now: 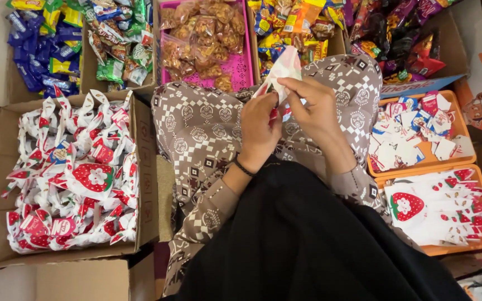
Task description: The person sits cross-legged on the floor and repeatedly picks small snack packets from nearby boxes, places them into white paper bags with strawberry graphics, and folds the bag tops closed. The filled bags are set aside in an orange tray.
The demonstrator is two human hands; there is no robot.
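My left hand (260, 131) and my right hand (313, 108) meet over my lap, both gripping a small white paper packet (285, 67) with red and pastel print. The packet stands up from between my fingers, its top pointing away from me. A black band circles my left wrist. My lap is covered by brown patterned cloth (196, 128) and black fabric (308, 239).
A cardboard box (140, 184) of folded strawberry-print packets sits at my left. Two orange trays (464, 161) at my right hold flat paper cut-outs. Boxes of wrapped sweets (40, 50), a pink basket of fried snacks (235, 67) and more sweets (397, 33) line the far side.
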